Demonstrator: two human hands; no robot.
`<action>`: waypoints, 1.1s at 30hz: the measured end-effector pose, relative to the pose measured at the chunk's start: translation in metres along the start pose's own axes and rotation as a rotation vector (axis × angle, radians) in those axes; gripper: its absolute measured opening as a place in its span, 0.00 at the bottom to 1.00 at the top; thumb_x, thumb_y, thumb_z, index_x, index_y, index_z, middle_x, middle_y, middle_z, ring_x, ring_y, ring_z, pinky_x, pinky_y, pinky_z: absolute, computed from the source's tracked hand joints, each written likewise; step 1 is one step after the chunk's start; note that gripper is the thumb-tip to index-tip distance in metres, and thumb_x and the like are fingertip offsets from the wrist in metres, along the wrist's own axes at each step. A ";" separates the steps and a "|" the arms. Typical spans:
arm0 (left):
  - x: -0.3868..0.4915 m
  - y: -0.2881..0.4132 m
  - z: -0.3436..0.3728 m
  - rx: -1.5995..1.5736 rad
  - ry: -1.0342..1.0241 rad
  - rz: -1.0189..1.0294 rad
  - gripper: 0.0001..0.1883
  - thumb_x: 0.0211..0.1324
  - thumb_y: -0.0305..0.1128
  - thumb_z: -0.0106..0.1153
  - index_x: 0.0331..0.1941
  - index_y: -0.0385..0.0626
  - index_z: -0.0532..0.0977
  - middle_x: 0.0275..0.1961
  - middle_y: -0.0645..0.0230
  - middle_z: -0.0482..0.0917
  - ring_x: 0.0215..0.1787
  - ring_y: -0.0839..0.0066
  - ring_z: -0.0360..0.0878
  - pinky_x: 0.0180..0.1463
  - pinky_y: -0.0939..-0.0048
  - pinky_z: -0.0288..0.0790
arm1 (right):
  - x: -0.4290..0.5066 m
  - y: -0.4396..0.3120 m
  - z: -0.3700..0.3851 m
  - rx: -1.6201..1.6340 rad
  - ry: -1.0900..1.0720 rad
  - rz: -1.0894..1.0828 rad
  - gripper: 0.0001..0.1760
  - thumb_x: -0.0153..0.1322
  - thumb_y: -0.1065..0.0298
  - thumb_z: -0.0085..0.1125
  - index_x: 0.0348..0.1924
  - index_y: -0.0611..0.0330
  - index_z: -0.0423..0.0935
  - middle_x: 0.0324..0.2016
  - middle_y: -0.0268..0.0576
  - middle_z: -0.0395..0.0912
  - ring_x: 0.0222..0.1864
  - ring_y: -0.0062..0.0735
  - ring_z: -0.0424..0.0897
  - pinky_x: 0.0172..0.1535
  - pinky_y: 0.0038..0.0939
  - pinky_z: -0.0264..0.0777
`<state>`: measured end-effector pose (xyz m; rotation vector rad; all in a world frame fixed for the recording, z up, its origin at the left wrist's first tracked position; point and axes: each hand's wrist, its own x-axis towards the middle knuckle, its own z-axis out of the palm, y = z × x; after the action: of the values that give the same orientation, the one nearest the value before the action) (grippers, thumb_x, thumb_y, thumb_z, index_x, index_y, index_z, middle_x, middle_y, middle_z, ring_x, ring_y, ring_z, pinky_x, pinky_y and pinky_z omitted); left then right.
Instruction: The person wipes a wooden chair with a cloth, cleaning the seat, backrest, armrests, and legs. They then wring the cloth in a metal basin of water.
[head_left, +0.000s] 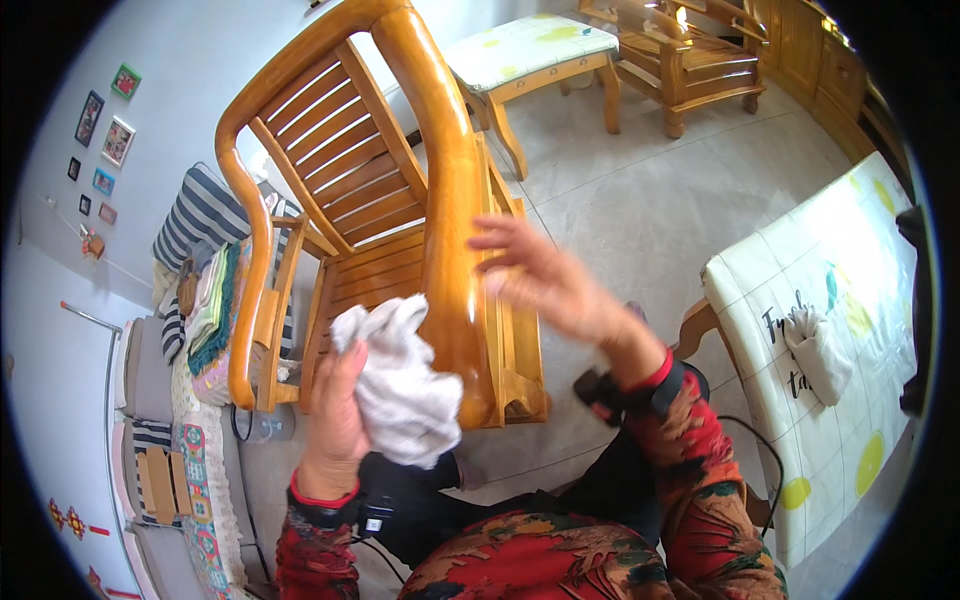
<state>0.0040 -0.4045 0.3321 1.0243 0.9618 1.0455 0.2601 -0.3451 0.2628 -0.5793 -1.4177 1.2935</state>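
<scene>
A crumpled white cloth is gripped in my left hand, in front of the seat of a varnished wooden armchair. My right hand, blurred, is raised beside the chair's thick curved armrest with its fingers apart and nothing in them. Whether its fingertips touch the wood I cannot tell. The chair has a slatted back and a slatted seat.
To my right stands a table with a lemon-print cover, a second white cloth on it. Further off are a covered low table and another wooden chair. A sofa with folded textiles lines the left wall.
</scene>
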 end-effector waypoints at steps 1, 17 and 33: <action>0.002 -0.005 0.010 -0.051 0.052 -0.035 0.26 0.73 0.47 0.45 0.63 0.38 0.69 0.56 0.61 0.80 0.56 0.68 0.80 0.63 0.63 0.72 | -0.012 -0.003 0.023 0.008 -0.074 -0.056 0.40 0.72 0.61 0.65 0.72 0.58 0.55 0.64 0.49 0.65 0.61 0.34 0.71 0.61 0.33 0.67; 0.026 -0.065 -0.026 1.001 0.189 0.587 0.22 0.69 0.40 0.57 0.59 0.36 0.71 0.56 0.52 0.77 0.53 0.65 0.79 0.55 0.67 0.74 | -0.144 0.073 0.017 0.703 0.795 0.474 0.09 0.76 0.60 0.54 0.44 0.53 0.73 0.34 0.36 0.78 0.33 0.27 0.79 0.34 0.31 0.77; 0.059 -0.098 -0.002 1.288 0.155 0.698 0.19 0.66 0.34 0.53 0.57 0.36 0.73 0.62 0.51 0.73 0.64 0.53 0.71 0.67 0.58 0.65 | -0.123 0.205 0.112 -0.435 0.715 0.389 0.21 0.80 0.60 0.45 0.60 0.64 0.73 0.45 0.57 0.73 0.51 0.53 0.74 0.57 0.41 0.69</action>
<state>0.0357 -0.3644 0.2293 2.4918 1.4877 1.0071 0.1355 -0.4368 0.0493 -1.5019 -0.9916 0.9025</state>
